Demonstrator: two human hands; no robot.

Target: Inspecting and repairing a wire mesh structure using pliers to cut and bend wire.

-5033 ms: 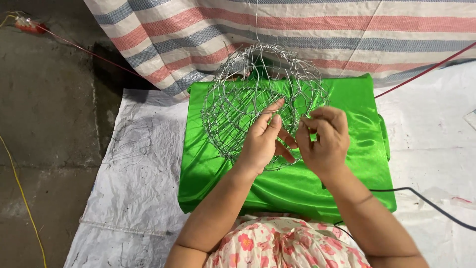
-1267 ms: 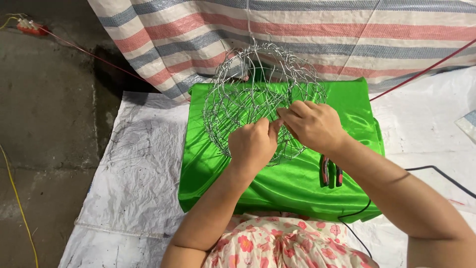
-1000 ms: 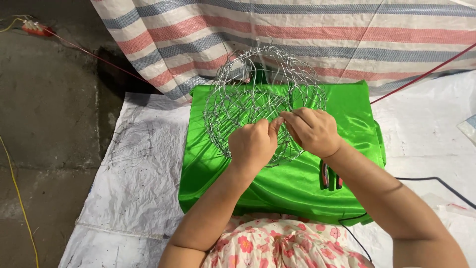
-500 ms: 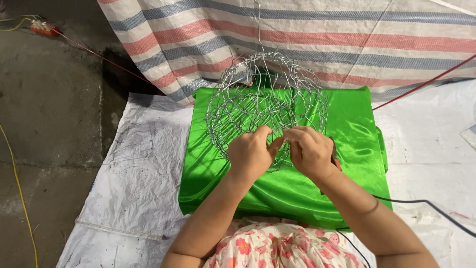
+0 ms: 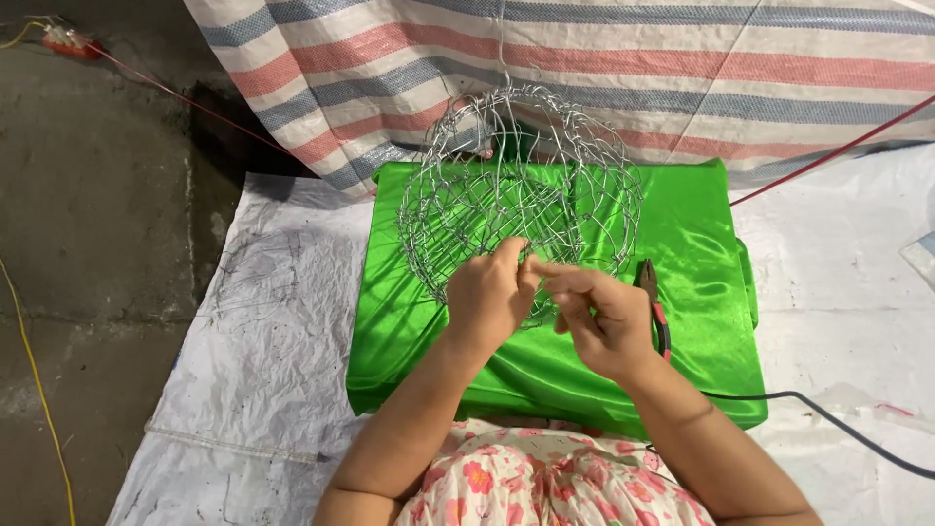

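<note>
A person's left hand (image 5: 490,292) and right hand (image 5: 602,317), fingers pinched shut on the near rim of a wire basket (image 5: 516,200) standing on a green cushion (image 5: 701,244), work mesh that looks light, springy, and best gripped by its strands.

I see bright, even overhead light; glare sheens on the green cushion (image 5: 701,244) toward 3 o'clock; concrete floor (image 5: 88,244) at 9 o'clock dimmer; focus sharp.
</note>
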